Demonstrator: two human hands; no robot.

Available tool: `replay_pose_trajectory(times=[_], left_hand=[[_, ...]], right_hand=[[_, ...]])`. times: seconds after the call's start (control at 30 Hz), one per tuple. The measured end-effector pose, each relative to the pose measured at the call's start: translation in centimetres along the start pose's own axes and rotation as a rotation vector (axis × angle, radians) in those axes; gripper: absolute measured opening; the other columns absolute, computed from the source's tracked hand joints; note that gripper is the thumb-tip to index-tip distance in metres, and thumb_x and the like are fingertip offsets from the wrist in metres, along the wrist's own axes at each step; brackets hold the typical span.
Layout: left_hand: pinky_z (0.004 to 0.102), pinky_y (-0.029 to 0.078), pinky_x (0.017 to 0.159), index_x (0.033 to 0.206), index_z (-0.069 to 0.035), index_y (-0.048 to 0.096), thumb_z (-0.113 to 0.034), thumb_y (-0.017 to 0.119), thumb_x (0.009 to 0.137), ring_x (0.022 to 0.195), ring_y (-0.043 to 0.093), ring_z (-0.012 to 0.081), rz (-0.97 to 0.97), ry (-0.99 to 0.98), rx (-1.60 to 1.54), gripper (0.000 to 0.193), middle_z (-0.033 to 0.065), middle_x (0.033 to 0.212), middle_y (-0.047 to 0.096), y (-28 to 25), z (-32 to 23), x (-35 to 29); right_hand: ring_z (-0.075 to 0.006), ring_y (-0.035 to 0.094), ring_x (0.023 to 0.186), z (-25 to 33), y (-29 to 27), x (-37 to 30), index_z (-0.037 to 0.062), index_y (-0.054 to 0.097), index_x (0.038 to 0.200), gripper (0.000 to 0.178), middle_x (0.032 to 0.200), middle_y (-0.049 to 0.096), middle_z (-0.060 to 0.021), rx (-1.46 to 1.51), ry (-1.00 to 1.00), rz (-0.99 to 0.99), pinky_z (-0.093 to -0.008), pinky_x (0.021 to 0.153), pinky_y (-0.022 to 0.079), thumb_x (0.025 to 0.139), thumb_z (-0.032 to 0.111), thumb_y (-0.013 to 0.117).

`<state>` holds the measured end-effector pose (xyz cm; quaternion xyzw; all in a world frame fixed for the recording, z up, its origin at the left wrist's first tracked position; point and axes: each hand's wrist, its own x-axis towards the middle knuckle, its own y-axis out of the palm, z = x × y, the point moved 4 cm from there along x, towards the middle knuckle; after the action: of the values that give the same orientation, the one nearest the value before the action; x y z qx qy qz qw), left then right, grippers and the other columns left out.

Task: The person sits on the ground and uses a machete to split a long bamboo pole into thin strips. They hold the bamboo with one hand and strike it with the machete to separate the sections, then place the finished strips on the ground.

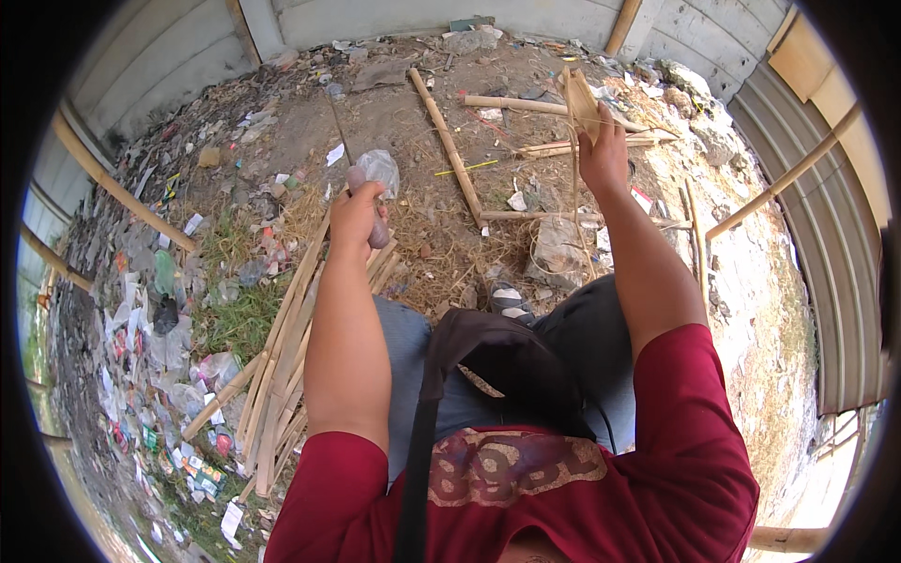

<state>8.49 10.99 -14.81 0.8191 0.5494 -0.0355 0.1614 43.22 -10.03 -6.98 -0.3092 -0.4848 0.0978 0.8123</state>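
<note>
My left hand (355, 216) is closed around the thick brown handle of a long knife (339, 127). Its narrow, dark blade points away from me, seen nearly edge-on. Beyond that fist a clear plastic bag (379, 171) lies on the ground. Out to the right, my right hand (605, 155) grips a pale piece of split bamboo (584, 105), held up toward the far side. A thin strip (575, 178) hangs down beside it; whether it is still attached I cannot tell. The fingertips of the right hand are partly hidden behind the bamboo.
Bamboo poles (441, 141) lie on the dirt ahead, near a grey concrete block (559, 251). A bundle of split bamboo slats (280, 361) rests by my left arm. Litter (141, 319) covers the left ground. Concrete panel walls (413, 21) and corrugated sheeting (798, 216) enclose the place.
</note>
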Motion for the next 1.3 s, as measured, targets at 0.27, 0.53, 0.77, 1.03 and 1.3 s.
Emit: replay_pose_trajectory(times=[0.27, 0.53, 0.77, 1.03, 1.3], left_hand=[[0.0306, 0.044, 0.052, 0.100, 0.002, 0.059, -0.020, 0.069, 0.085, 0.058, 0.055, 0.0151, -0.008, 0.071, 0.011, 0.029, 0.0063, 0.080, 0.056, 0.4, 0.4, -0.1], [0.0298, 0.044, 0.051, 0.104, 0.000, 0.061, -0.023, 0.070, 0.088, 0.058, 0.054, 0.0131, 0.016, 0.146, 0.085, 0.030, 0.0053, 0.081, 0.057, 2.3, -0.1, -1.3], [0.0275, 0.044, 0.053, 0.115, 0.000, 0.059, -0.028, 0.065, 0.097, 0.057, 0.053, 0.0110, 0.099, 0.272, -0.004, 0.033, 0.0043, 0.085, 0.061, 4.0, -1.8, -2.4], [0.0245, 0.039, 0.049, 0.115, -0.002, 0.059, -0.045, 0.058, 0.101, 0.052, 0.047, 0.0077, 0.174, 0.445, 0.189, 0.046, -0.0009, 0.066, 0.050, 5.2, -8.9, -7.4], [0.0249, 0.037, 0.045, 0.105, -0.001, 0.059, -0.059, 0.047, 0.100, 0.046, 0.045, 0.0087, 0.367, 0.485, -0.015, 0.059, 0.0006, 0.063, 0.050, 5.7, -14.9, -13.8]], right_hand=[[-0.0446, 0.055, 0.115, 2.3, -6.3, 2.1, 0.0032, 0.042, 0.143, 0.061, 0.127, 0.051, -0.0259, 0.090, -0.023, -0.226, -0.0490, 0.094, 0.050, 0.091, 0.019, 0.069], [-0.0437, 0.058, 0.109, 4.1, -6.8, 2.3, 0.0019, 0.038, 0.139, 0.062, 0.127, 0.050, -0.0263, 0.118, -0.186, -0.306, -0.0484, 0.087, 0.052, 0.090, 0.019, 0.071], [-0.0435, 0.067, 0.082, 8.2, -5.9, 6.8, 0.0016, 0.039, 0.124, 0.052, 0.100, 0.065, -0.0226, 0.326, -0.108, -0.285, -0.0502, 0.072, 0.052, 0.089, 0.019, 0.072], [-0.0419, 0.063, 0.098, 16.2, -12.0, 12.8, -0.0031, 0.040, 0.126, 0.051, 0.109, 0.061, -0.0260, 0.503, -0.311, -0.558, -0.0473, 0.082, 0.050, 0.090, 0.016, 0.071], [-0.0450, 0.056, 0.107, 17.6, -5.0, 9.2, -0.0057, 0.042, 0.128, 0.051, 0.117, 0.054, -0.0284, 0.736, -0.008, -0.287, -0.0507, 0.091, 0.046, 0.090, 0.015, 0.068]])
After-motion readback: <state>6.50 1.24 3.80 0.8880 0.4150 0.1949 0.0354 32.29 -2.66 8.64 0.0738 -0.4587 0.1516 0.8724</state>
